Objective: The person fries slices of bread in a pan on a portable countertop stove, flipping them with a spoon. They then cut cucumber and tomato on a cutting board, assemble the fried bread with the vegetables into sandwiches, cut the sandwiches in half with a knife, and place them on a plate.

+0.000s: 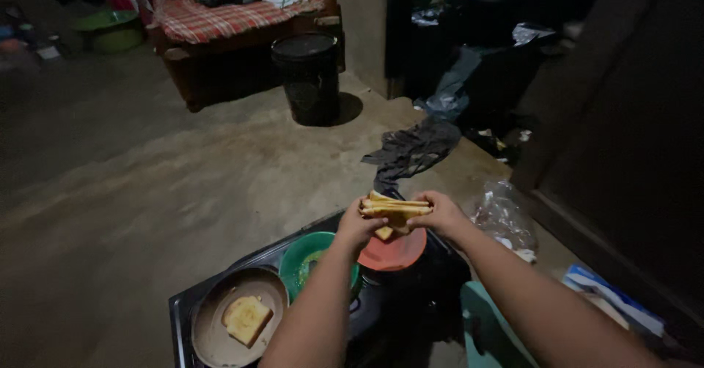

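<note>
— Golden, toasted sandwich point(394, 210), flat slices stacked: who has it?

— Both. The left hand point(357, 226) pinches its left end, the right hand point(440, 215) its right end, fingers clamped on the crust, above a round orange plate point(400, 254).

— And nearer?

— A round pan point(213, 335) at near left holds one square browned toast slice point(246, 319); a green bowl point(308, 259) sits between pan and plate.

— Farther off?

— A black cylindrical bucket point(310, 78) on the rough concrete floor point(147, 184), and crumpled dark cloth point(414, 151) to the right.
</note>
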Demonstrator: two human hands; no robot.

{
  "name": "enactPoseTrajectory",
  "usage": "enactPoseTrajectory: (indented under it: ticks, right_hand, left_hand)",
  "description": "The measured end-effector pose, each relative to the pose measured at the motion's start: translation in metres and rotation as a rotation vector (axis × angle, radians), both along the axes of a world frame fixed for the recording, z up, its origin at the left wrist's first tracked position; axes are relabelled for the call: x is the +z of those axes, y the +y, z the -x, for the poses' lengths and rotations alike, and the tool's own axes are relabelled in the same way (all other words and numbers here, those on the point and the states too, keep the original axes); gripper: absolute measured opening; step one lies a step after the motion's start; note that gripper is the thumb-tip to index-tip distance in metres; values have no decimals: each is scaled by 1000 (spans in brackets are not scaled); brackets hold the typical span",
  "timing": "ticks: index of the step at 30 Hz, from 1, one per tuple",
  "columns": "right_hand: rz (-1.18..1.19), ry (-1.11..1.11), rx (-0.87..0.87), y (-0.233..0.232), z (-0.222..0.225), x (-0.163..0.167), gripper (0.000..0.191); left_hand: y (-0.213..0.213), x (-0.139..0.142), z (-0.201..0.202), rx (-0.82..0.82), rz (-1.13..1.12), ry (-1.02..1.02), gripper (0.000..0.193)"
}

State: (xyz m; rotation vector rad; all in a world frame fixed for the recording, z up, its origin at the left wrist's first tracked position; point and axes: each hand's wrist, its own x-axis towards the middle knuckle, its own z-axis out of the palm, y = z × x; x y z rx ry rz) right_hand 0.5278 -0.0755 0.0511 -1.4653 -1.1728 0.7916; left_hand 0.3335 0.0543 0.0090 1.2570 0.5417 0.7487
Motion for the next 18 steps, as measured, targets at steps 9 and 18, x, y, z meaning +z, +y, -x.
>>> enactPoseTrajectory:
  ticks: [9,18]
  right_hand:
    - [79,-31,15,59,-4,-84,56]
    - [264,-217,-101,67,-2,-130,55]
  left_hand:
    - [26,-78,-13,278,-223,414,82]
    - [39,-129,-16,303,-236,610,78]
